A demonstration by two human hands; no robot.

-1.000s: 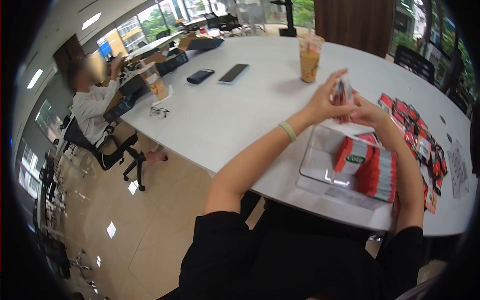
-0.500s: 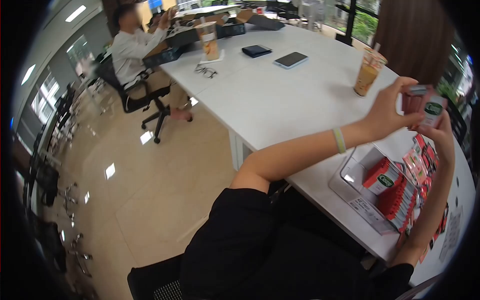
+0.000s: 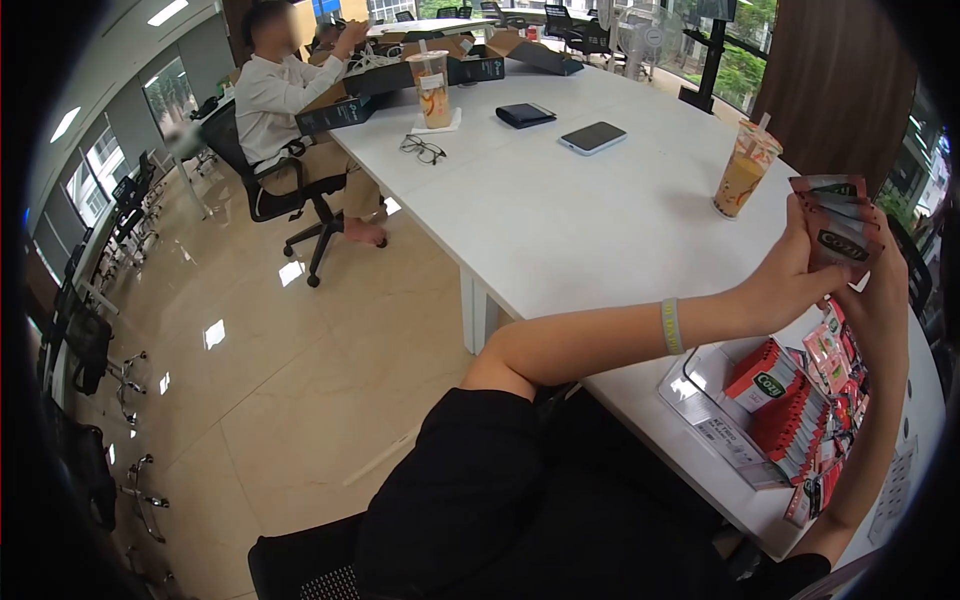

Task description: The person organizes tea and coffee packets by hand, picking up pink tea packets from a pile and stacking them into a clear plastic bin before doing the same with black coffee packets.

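Gripping one fanned bunch of packets (image 3: 838, 232), the left hand (image 3: 783, 288) and right hand (image 3: 884, 300) have their fingers closed around its sides and lower edge, above the worktop (image 3: 600, 235). At least three packets show in the bunch, but overlap hides the full count. They are flat and red and grey, with shiny creased faces and small marks along the edges; the front one bears a dark oval reading "Cozy". Below the hands sits one clear bin (image 3: 692, 402) holding two groups of upright red packets, too tightly packed to count. Many loose packets (image 3: 828, 358) lie scattered beside it. Farther off are two cups, one near the hands (image 3: 743, 178) and one distant (image 3: 432, 95), plus one phone (image 3: 593, 137), one wallet (image 3: 526, 115) and one pair of glasses (image 3: 423, 150).
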